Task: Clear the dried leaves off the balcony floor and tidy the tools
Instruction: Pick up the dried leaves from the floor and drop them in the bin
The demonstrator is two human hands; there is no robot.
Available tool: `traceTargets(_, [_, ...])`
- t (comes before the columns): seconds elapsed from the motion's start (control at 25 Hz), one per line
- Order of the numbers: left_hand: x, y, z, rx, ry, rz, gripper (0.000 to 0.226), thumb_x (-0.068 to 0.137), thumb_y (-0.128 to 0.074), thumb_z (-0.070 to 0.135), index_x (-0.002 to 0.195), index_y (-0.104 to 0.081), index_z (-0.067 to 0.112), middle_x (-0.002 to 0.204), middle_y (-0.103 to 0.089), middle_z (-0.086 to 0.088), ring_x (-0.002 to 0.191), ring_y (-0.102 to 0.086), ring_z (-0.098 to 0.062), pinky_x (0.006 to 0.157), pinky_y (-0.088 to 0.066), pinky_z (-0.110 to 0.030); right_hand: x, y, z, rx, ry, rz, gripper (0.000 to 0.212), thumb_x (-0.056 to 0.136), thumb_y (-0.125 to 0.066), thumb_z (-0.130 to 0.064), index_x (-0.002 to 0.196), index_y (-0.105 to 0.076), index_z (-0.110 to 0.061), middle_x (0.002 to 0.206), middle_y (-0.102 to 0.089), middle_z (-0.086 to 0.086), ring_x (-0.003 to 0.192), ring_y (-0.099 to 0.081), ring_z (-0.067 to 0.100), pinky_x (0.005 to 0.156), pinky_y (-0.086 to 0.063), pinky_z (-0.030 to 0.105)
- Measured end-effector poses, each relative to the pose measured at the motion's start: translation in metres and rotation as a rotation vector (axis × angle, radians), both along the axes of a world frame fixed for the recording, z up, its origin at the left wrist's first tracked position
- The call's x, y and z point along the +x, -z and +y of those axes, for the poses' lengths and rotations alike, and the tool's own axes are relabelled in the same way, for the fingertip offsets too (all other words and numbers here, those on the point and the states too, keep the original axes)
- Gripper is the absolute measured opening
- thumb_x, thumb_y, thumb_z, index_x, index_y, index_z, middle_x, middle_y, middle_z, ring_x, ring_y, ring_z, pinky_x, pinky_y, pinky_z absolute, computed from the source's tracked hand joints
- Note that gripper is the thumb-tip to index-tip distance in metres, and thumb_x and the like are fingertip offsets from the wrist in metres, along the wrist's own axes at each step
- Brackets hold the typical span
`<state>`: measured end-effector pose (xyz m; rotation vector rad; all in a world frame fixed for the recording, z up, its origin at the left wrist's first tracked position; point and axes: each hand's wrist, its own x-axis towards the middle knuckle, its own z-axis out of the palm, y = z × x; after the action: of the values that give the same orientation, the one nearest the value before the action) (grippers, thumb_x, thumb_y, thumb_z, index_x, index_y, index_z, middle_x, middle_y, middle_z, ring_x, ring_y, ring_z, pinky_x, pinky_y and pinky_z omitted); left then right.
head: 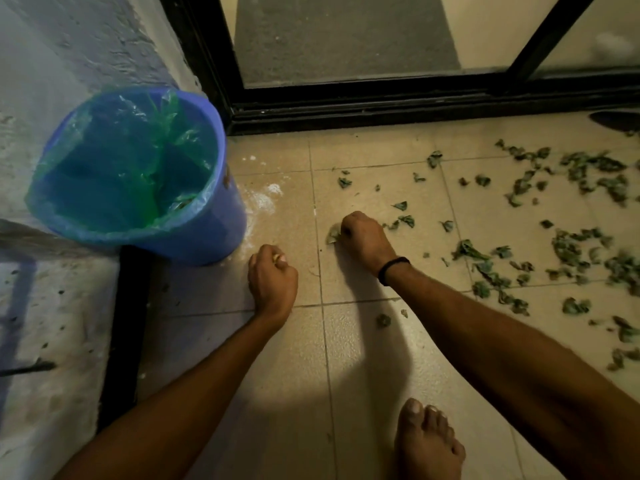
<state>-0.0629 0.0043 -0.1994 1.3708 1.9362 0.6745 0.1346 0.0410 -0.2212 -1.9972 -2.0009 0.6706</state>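
fig.: head view, person crouched over the balcony floor (363, 358), both arms reaching fwd.
right hand (365, 239): knuckles up, fingers curled under, pinching one dried leaf (333, 233) against the tile; the leaf pokes out on the hand's left side. black wristband (394, 268) on the wrist.
left hand (273, 275): loosely fisted, low over the floor. a pale speck shows at the fingertips; cannot tell if it's a scrap held or just nails.
bucket (221, 233): blue, w/ a green liner (121, 168), mouth open toward the camera, standing by the wall. some white powder (266, 199) on the tile just beside its base.
loose leaves (568, 247): scattered to the right of the right hand, thickest near the right edge, a few just beside the knuckles.
key relation: bucket lies left of & a bit beyond the pinched leaf; left hand sits between the two and is the nearer hand to the bucket. right hand is the nearer one to the pile.
step (est.): picking by hand, early on; most leaves not yet cleared.
next move needs (est.): carry leftward & up over the rim, passing the left hand.
tools: none identifiable in view.
foot (429, 445): bare, bottom edge.
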Motion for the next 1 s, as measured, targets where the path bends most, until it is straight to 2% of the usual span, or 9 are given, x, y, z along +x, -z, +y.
traceTargets(0.12, [-0.011,0.007,-0.010,0.023,0.030,-0.004,0.015,0.092,-0.050,0.002,0.095,-0.058,0.014,0.103,-0.058,-0.006,0.092,-0.054,-0.020,0.078,-0.038,-0.029,0.005,-0.006,0.009,0.008,0.104,0.055,0.017,0.091,-0.051,-0.002,0.102,-0.064,-0.005,0.097,-0.061,0.013,0.089,-0.057,0.030,0.072,-0.040,0.031])
traceTargets(0.24, [-0.035,0.018,-0.035,0.056,0.155,0.031,0.027,0.097,-0.048,0.003,0.111,-0.063,0.020,0.112,-0.054,0.000,0.098,-0.053,-0.012,0.077,-0.038,-0.016,-0.002,-0.010,0.009,-0.009,0.104,0.088,0.033,0.097,-0.050,-0.009,0.129,-0.058,-0.010,0.111,-0.054,0.013,0.094,-0.053,0.027,0.079,-0.041,0.029])
traceTargets(0.28, [-0.043,0.023,-0.043,0.078,0.199,0.054,0.031,0.098,-0.048,0.003,0.118,-0.065,0.018,0.114,-0.054,0.000,0.099,-0.054,-0.013,0.078,-0.040,-0.014,-0.009,-0.009,0.008,-0.019,0.062,0.069,0.031,0.098,-0.052,-0.014,0.129,-0.060,-0.010,0.113,-0.052,0.013,0.094,-0.052,0.027,0.080,-0.042,0.027])
traceTargets(0.4, [-0.060,0.039,-0.063,0.142,0.358,0.161,0.036,0.097,-0.054,0.006,0.131,-0.063,0.015,0.117,-0.054,-0.003,0.105,-0.051,-0.016,0.083,-0.049,-0.029,-0.029,0.003,-0.002,0.013,0.001,0.037,0.016,0.096,-0.058,-0.015,0.104,-0.065,-0.004,0.104,-0.048,0.012,0.086,-0.050,0.023,0.068,-0.036,0.014])
traceTargets(0.56, [-0.068,0.052,-0.070,0.227,0.579,0.252,0.042,0.097,-0.056,0.037,0.133,-0.063,0.016,0.124,-0.052,-0.003,0.113,-0.045,-0.017,0.085,-0.041,-0.022,-0.035,0.008,0.000,0.050,0.023,-0.006,0.014,0.096,-0.051,-0.005,0.097,-0.064,-0.001,0.099,-0.054,0.016,0.085,-0.053,0.029,0.067,-0.031,0.029])
traceTargets(0.68, [-0.068,0.060,-0.059,0.341,0.637,0.296,0.026,0.096,-0.062,0.020,0.119,-0.070,0.010,0.110,-0.058,-0.006,0.102,-0.052,-0.020,0.076,-0.052,-0.027,-0.021,0.004,0.013,0.017,0.182,0.104,0.018,0.092,-0.056,-0.003,0.101,-0.071,-0.009,0.101,-0.063,0.009,0.091,-0.058,0.023,0.079,-0.046,0.031])
traceTargets(0.8, [-0.057,0.057,-0.048,0.295,0.550,0.246,0.017,0.094,-0.063,0.003,0.109,-0.070,0.008,0.102,-0.059,-0.003,0.096,-0.055,-0.020,0.073,-0.051,-0.030,0.012,-0.008,0.022,0.044,0.380,0.084,0.014,0.091,-0.063,-0.007,0.098,-0.074,-0.012,0.098,-0.071,0.008,0.093,-0.066,0.022,0.086,-0.052,0.030])
traceTargets(0.88, [-0.043,0.048,-0.043,0.226,0.416,0.152,0.016,0.098,-0.057,0.005,0.107,-0.069,0.010,0.103,-0.058,-0.002,0.096,-0.054,-0.018,0.079,-0.048,-0.030,0.040,-0.018,0.022,-0.038,0.428,0.054,0.011,0.091,-0.070,-0.017,0.097,-0.074,-0.008,0.094,-0.072,0.008,0.089,-0.065,0.018,0.078,-0.049,0.024])
traceTargets(1.0, [-0.017,0.032,-0.022,0.153,0.150,-0.009,0.013,0.100,-0.054,0.008,0.103,-0.067,0.011,0.101,-0.058,-0.001,0.092,-0.055,-0.016,0.080,-0.048,-0.029,0.059,-0.024,0.006,-0.232,0.372,0.126,0.031,0.080,-0.079,-0.042,0.091,-0.067,-0.016,0.083,-0.063,-0.003,0.075,-0.058,0.009,0.062,-0.046,0.020])
